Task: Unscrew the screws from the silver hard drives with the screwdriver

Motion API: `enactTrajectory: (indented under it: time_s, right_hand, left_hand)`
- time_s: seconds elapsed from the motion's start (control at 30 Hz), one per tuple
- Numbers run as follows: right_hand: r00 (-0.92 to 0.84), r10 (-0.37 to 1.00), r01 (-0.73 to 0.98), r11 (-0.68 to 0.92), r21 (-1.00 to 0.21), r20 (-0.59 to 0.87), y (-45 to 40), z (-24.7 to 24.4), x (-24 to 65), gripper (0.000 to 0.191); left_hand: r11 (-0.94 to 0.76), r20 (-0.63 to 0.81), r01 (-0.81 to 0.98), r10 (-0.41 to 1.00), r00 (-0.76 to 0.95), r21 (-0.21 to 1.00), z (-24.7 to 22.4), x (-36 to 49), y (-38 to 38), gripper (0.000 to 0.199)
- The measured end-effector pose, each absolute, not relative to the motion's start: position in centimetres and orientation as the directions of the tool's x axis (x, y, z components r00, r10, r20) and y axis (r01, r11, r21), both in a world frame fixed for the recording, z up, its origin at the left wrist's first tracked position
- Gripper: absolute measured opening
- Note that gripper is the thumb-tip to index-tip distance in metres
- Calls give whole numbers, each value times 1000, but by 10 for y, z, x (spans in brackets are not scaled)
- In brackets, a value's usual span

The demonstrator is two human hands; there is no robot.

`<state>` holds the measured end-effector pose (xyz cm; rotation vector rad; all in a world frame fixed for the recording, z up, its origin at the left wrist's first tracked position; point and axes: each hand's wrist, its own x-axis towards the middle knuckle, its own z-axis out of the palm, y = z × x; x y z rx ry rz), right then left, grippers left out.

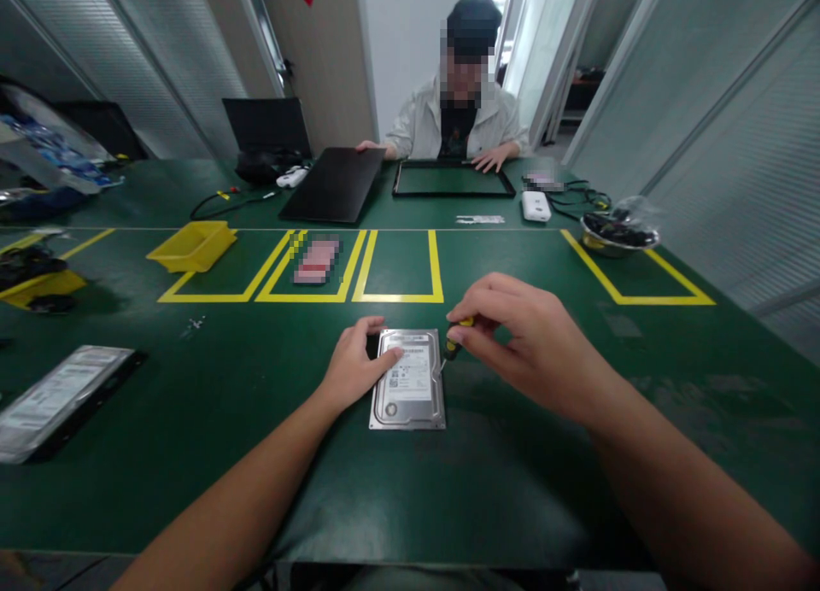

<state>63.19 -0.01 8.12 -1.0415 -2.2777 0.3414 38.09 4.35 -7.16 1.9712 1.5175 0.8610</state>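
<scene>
A silver hard drive [410,407] with a white label lies flat on the green table near its front. My left hand [355,365] grips its left edge, thumb over the label and the other fingers along the far left side. In my right hand [516,335] is a small screwdriver [453,345] with a black and yellow handle, pinched between thumb and fingers. Its shaft slants down to the left, the tip at the drive's right edge. Whether the tip sits in a screw is too small to tell.
Yellow tape marks sections on the table [512,463]. A yellow bin [196,245], a pixelated pink item [317,260] and a metal bowl [618,235] stand beyond; another drive [61,394] lies left. Across, a person [461,104] touches a black panel [336,185] and a frame [454,194].
</scene>
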Motion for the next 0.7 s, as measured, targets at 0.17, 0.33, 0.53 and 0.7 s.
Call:
enactTrajectory:
  time_s: [0.17,0.33,0.53,0.7]
  right_hand:
    - [-520,735,595,677,-432,436,1,81,632,10]
    - [-526,737,593,675,-439,424,4,81,634,9]
    - [-542,732,547,680,-487,413,4,82,635,12]
    - [-557,736,540,673,-506,385,3,84,634,15]
  left_hand:
    - [-254,178,657,967,182,710,-72,381,43,58]
    - [-261,168,673,965,202,692,-66,381,40,56]
    - [-272,147,725,961,232,633,-59,382,36,70]
    - [-262,132,733,964,231,628,-58,384,37,76]
